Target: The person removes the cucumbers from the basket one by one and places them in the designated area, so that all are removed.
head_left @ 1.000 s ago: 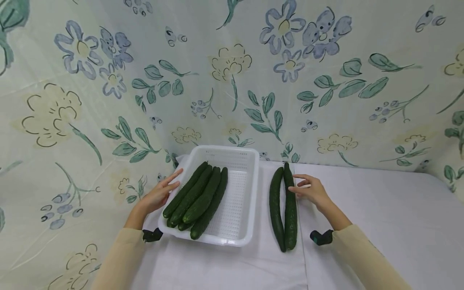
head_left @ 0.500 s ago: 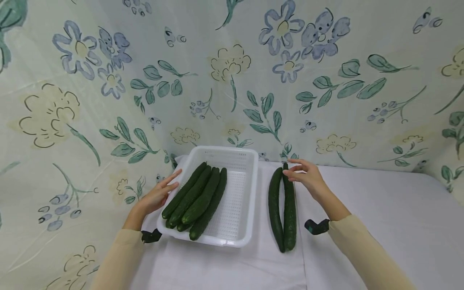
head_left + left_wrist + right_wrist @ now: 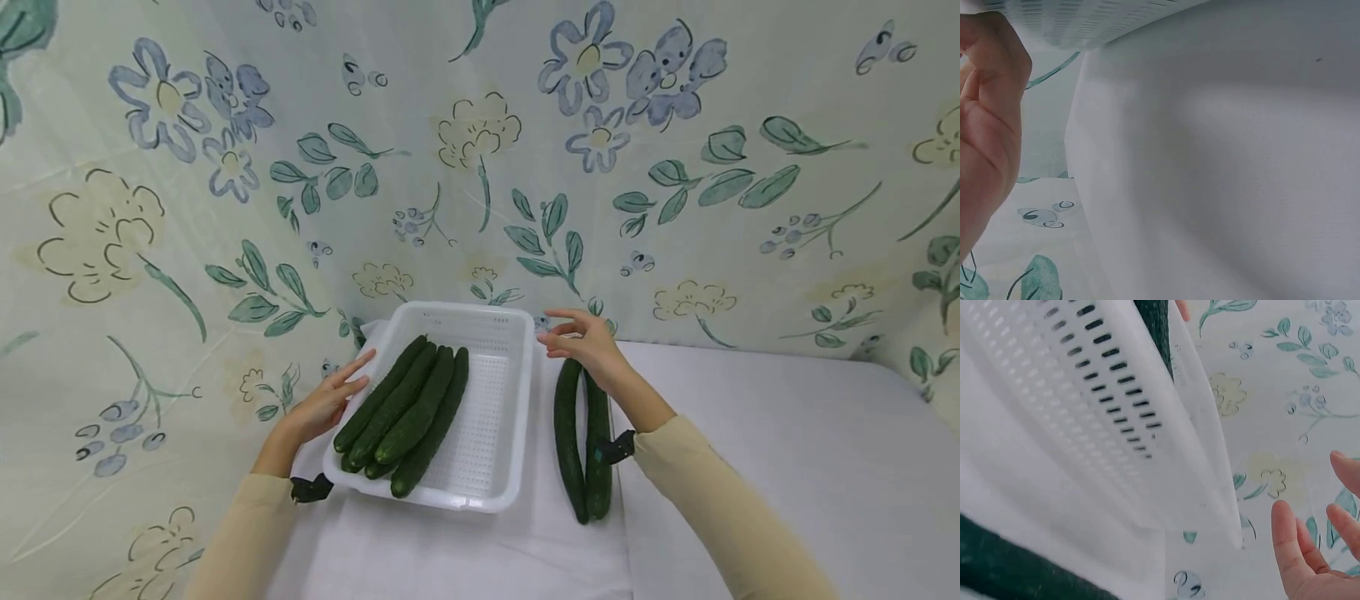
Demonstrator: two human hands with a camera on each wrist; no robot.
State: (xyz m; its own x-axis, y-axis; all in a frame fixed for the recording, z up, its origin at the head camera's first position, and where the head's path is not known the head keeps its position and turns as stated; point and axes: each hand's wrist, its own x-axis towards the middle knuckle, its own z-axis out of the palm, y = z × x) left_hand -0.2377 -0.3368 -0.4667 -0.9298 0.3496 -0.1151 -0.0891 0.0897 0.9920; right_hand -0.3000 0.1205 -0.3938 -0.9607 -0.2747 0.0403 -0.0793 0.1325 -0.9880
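A white perforated plastic basket (image 3: 517, 442) stands on the table with several dark green cucumbers (image 3: 416, 408) heaped along its left side. My left hand (image 3: 318, 408) rests against the basket's left wall, its fingers stretched along the rim. To the right of the basket, two cucumbers (image 3: 569, 450) lie side by side on the cloth. Over their far ends is my right hand (image 3: 588, 340), fingers loosely extended toward the basket's far right corner and holding nothing. The right wrist view shows that hand (image 3: 1316, 562) spread and apart from the basket wall (image 3: 1172, 469).
A white cloth (image 3: 750, 433) covers the table, with a seam or fold running right of the loose cucumbers. Behind and to the left hangs a floral curtain (image 3: 420, 208), close to the basket's far side. Dark straps (image 3: 311, 489) sit at both wrists.
My right hand has moved left and slightly away from the body, from beside the right loose cucumber to near the basket's far right corner. The left hand, basket and cucumbers have stayed put.
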